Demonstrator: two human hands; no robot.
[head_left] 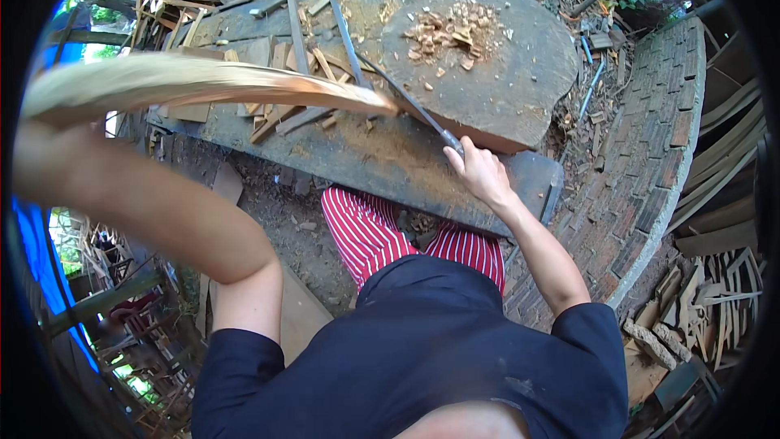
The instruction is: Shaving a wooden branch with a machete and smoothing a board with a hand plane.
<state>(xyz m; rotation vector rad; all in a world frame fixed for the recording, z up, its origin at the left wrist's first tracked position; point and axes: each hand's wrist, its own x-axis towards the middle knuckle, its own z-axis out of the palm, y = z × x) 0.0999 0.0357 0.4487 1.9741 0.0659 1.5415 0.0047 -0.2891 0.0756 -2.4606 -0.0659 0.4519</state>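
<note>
Some cutting looks done, judging by the wood chips (465, 31) heaped on the thick block (520, 85) atop the desk (329, 145); blur hides how much shaping is left on the curved wooden piece (223, 81). That piece is raised above the desk, its outer end apparently clasped by the blurred left hand (41, 134), its tip near the slim dark tool (418, 107) that the right hand (481, 171) grips.
</note>
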